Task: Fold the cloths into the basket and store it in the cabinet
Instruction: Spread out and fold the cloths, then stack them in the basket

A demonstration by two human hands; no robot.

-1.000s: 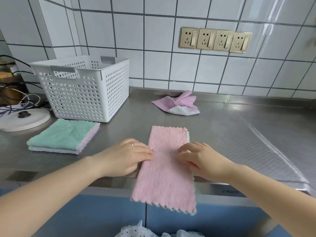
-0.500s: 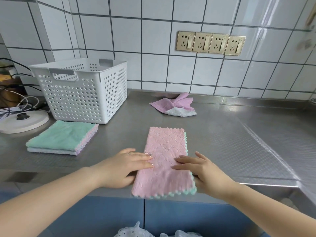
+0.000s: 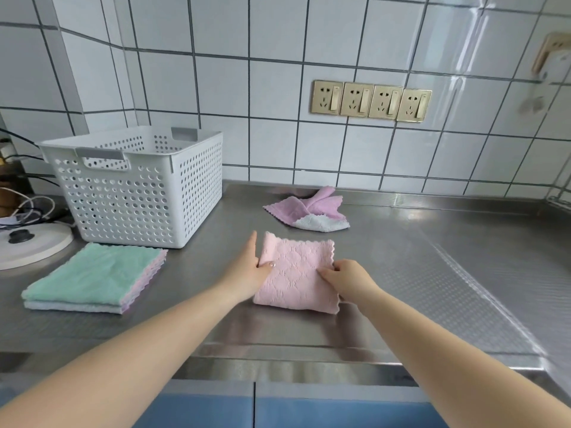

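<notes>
A pink cloth (image 3: pixel 298 274) lies folded into a small square on the steel counter (image 3: pixel 432 288). My left hand (image 3: pixel 247 270) holds its left edge, thumb on top and fingers straight along the side. My right hand (image 3: pixel 349 281) pinches the cloth's right edge. A stack of folded cloths (image 3: pixel 92 278), green on top, lies to the left. A crumpled purple and white cloth (image 3: pixel 309 210) sits farther back. The white perforated basket (image 3: pixel 139 183) stands at the back left.
A round white appliance base (image 3: pixel 27 245) with cables sits at the far left. Gold wall sockets (image 3: pixel 370 100) are on the tiled wall. Blue cabinet doors (image 3: pixel 253 409) are below the counter's front edge.
The long pink strip that hung over the counter's edge has been folded in half into a square and now lies farther back on the counter. Both hands moved forward with it.
</notes>
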